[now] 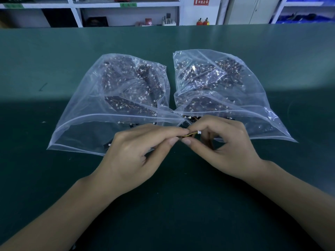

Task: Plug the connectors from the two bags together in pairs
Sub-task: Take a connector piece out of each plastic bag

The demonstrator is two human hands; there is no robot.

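Green table: I see one wired connector pinched between left hand and right hand, before two bags.

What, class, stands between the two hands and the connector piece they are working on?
Nothing visible. The left hand and the right hand both already pinch the wired connector just in front of the bag mouths.

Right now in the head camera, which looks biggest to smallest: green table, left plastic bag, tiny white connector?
1. Green table
2. Left clear plastic bag
3. Tiny white connector, pinched between both hands
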